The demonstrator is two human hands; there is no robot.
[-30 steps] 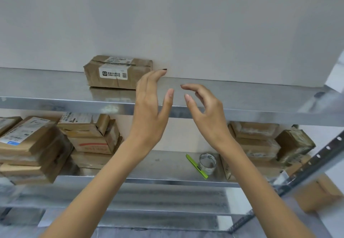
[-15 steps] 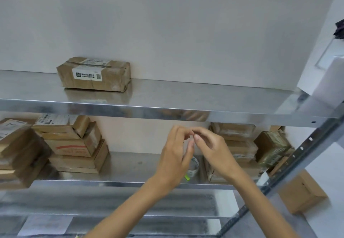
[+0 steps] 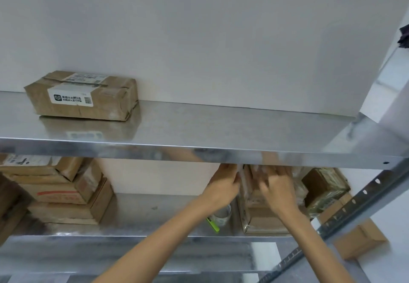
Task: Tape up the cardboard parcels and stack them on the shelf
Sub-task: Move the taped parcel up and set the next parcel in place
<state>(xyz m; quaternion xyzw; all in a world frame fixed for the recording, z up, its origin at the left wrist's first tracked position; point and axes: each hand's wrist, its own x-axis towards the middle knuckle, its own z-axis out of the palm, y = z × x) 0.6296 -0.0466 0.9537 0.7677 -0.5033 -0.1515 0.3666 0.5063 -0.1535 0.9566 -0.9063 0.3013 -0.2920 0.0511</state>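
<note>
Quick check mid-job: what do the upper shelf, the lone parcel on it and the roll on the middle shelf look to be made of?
Upper shelf: sheet metal, likely galvanised steel, with a dull shine; it mirrors the parcel. Parcel: brown cardboard, creased, seemingly wrapped in glossy clear tape, with a white paper label. Roll: probably clear plastic tape, since it looks translucent.

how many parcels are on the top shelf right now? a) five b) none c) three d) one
d: a single labelled parcel lies on the top shelf, toward its left end, and the rest of that shelf's surface shows bare metal.
</note>
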